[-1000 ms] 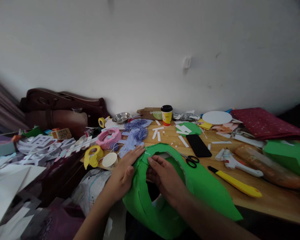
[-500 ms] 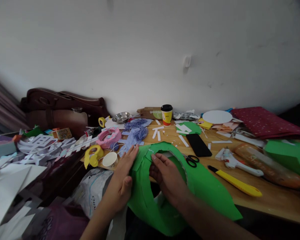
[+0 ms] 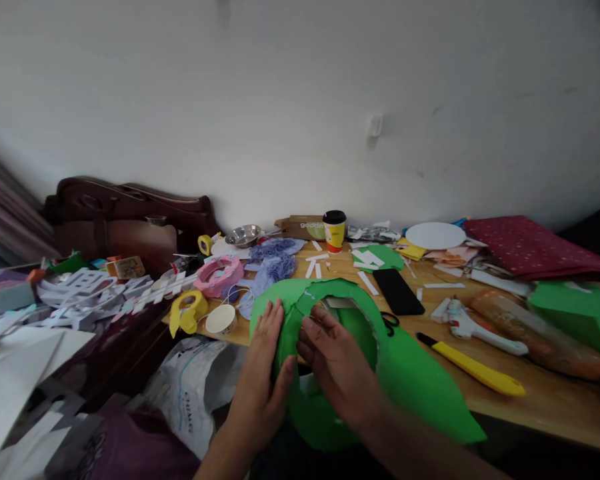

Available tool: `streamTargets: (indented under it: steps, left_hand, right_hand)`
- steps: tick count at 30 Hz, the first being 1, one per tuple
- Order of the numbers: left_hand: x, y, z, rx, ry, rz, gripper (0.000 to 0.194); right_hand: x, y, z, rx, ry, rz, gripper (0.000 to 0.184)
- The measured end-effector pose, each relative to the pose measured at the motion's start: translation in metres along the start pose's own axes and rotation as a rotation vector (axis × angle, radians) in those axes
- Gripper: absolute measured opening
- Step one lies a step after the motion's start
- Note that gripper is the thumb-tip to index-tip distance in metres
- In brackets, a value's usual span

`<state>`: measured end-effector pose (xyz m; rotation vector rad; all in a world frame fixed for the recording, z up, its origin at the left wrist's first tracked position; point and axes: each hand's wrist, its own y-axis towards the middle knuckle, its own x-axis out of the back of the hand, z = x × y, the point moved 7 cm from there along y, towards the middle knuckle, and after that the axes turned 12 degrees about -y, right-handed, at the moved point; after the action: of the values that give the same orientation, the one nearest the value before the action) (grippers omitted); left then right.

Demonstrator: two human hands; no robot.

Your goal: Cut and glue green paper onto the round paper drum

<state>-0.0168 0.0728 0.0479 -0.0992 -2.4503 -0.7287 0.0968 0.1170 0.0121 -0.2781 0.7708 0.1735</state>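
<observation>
A large green foam sheet point(image 3: 410, 387) with a big cut-out hole lies over the near edge of the wooden table point(image 3: 545, 393), its left part curled up into a loop. My left hand point(image 3: 265, 373) lies flat on the outside of that curled green band, fingers stretched out. My right hand point(image 3: 337, 367) is inside the hole, fingers pressed against the band's inner edge, pinching the foam against the left hand. Black scissors point(image 3: 389, 322) peek out just right of the hole.
A yellow utility knife point(image 3: 473, 365), a white glue gun point(image 3: 473, 327) and a black phone point(image 3: 400, 291) lie to the right. A paper cup point(image 3: 335, 231), blue yarn point(image 3: 273, 263), pink ring point(image 3: 219, 274), yellow tape dispenser point(image 3: 187, 311) and white foam cut-outs point(image 3: 95, 293) are behind and left.
The green sheet's left part has been rolled up and turned toward me. My left hand slid right and nearer along the band; my right hand stayed inside the hole.
</observation>
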Motion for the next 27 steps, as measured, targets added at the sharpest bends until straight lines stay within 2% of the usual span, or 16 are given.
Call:
streamTargets:
  steps: [4, 11, 18, 21, 24, 27]
  left_hand:
    - [-0.005, 0.0, 0.002, -0.037, -0.001, -0.014, 0.066]
    - [-0.004, 0.0, 0.002, -0.064, -0.012, -0.056, 0.066]
    - [-0.008, 0.002, 0.003, -0.114, 0.041, -0.043, 0.068]
    - [-0.009, 0.001, 0.012, -0.085, 0.041, -0.058, 0.067]
    - [-0.008, -0.006, 0.029, 0.004, 0.014, -0.154, 0.071]
    - [-0.015, -0.019, 0.053, 0.147, -0.074, -0.257, 0.088]
  right_hand:
    - [0.001, 0.0, 0.0, -0.006, -0.009, -0.007, 0.05]
    - [-0.005, 0.0, 0.001, 0.036, -0.018, 0.094, 0.045]
    - [-0.001, 0.0, 0.002, 0.07, -0.061, 0.066, 0.044]
    - [0.0, 0.001, 0.006, 0.118, -0.159, 0.032, 0.04]
    - [0.004, 0.009, 0.006, 0.164, -0.232, -0.003, 0.039]
    - [0.012, 0.026, 0.002, 0.169, -0.26, -0.072, 0.042]
